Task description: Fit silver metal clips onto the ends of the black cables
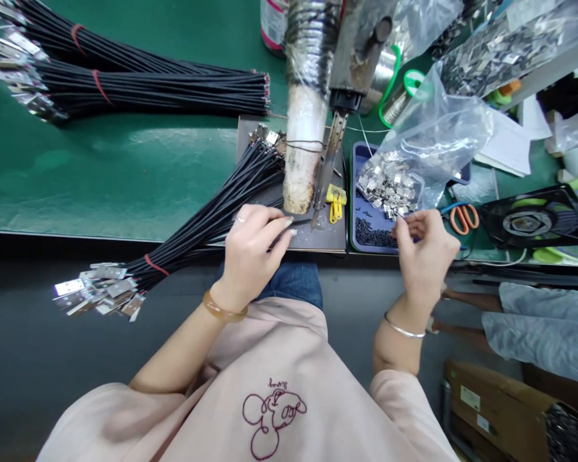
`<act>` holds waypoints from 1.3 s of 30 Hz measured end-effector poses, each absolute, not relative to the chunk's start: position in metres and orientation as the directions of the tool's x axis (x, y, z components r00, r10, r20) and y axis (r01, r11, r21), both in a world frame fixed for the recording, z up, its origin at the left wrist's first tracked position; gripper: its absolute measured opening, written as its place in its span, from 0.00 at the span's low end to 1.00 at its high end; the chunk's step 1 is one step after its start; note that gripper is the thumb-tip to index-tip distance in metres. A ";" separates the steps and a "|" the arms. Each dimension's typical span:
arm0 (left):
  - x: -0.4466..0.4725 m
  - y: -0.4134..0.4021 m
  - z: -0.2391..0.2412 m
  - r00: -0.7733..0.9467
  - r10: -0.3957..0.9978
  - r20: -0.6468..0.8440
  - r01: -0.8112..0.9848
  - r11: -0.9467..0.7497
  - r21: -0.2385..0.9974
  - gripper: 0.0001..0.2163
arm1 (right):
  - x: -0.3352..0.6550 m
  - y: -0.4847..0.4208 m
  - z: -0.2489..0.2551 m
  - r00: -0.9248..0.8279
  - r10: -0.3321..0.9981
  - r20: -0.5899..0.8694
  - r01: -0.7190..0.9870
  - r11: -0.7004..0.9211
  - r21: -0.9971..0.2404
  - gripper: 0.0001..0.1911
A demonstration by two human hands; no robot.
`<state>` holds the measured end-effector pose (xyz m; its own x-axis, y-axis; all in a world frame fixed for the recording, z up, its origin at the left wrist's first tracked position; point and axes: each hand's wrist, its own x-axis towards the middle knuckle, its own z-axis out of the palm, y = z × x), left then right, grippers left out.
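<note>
My left hand (255,250) is closed, thumb and fingertips pinching a thin black cable (304,222) whose end points right, close under the soldering iron tip (316,212). This cable lies at the edge of a black cable bundle (212,205), tied with a red band and hanging over the table edge with metal connectors (101,289) at its lower end. My right hand (426,253) is at the front right of a blue tray (354,192); its thumb and index finger are pinched, and what they hold is too small to make out. The tray holds metal connector shells (390,186) and small black pieces (373,234).
Two more tied cable bundles (154,90) lie at the back left. A wrapped white tube (304,154) hangs beside the iron. Yellow clip (336,205), solder spool (404,99), plastic bag (443,135), orange-handled scissors (464,219) and a black fan (534,221) are nearby. Another person's sleeve (539,327) shows right.
</note>
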<state>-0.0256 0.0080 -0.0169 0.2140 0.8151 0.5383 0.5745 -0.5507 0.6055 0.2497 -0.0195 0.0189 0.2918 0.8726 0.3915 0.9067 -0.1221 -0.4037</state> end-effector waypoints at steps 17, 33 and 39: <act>-0.018 -0.009 0.003 0.283 0.911 0.299 0.243 -0.370 0.897 0.04 | 0.202 -0.030 0.025 0.199 0.922 0.331 0.564 0.169 -0.809 0.10; -0.011 -0.001 0.002 0.257 0.962 -0.090 -0.041 0.104 0.994 0.06 | 0.153 -0.035 0.000 0.018 0.766 0.643 0.627 0.492 -0.603 0.09; -0.011 0.000 0.000 0.233 0.971 -0.059 -0.007 0.063 0.998 0.08 | 0.152 -0.034 -0.009 0.129 0.836 0.533 0.519 0.401 -0.755 0.05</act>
<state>-0.0108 -0.0004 -0.0001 0.2327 0.9707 -0.0594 -0.0074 0.0629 0.9980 0.1520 -0.0335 -0.0092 0.1286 0.8361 0.5332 0.5193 0.4013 -0.7545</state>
